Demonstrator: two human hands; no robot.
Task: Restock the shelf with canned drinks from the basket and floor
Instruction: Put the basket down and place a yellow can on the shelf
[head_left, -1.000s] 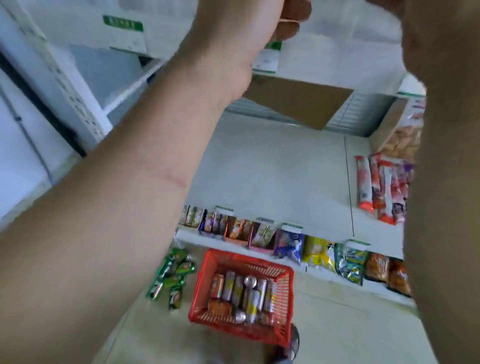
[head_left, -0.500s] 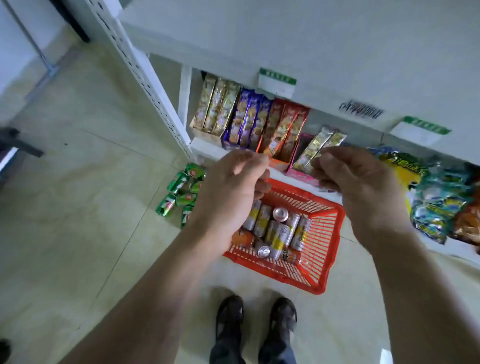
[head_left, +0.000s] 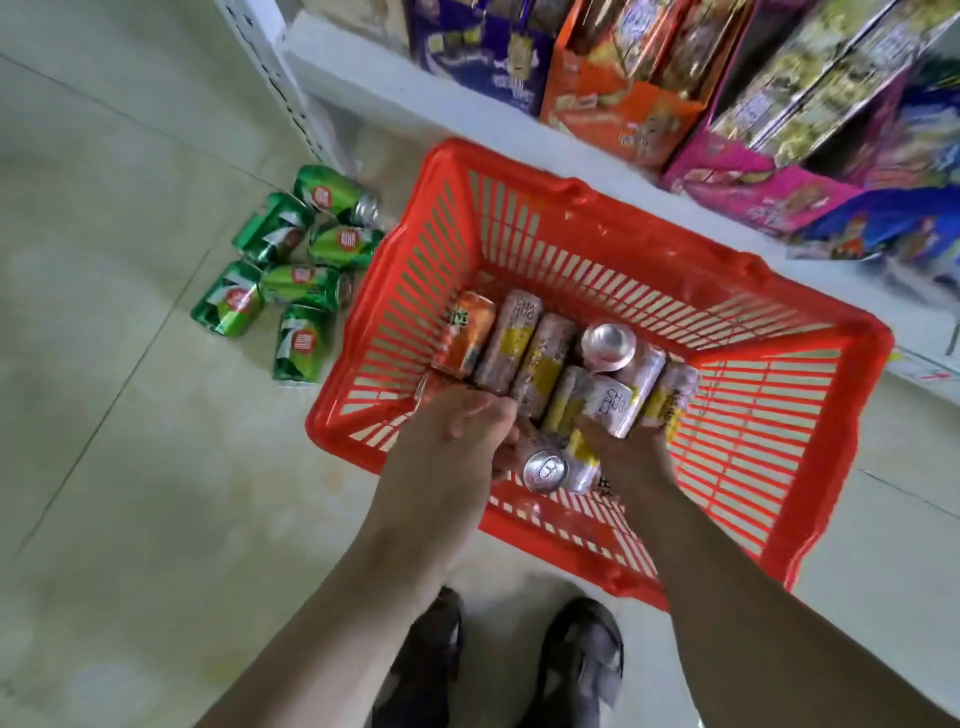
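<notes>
Left hand (head_left: 457, 431) curled over cans (head_left: 524, 358) in basket (head_left: 779, 441), grip unclear | right hand (head_left: 631, 447) grips one can (head_left: 623, 397) | green cans (head_left: 283, 273) on floor, left of hands | judged: most stock still unshelved
</notes>
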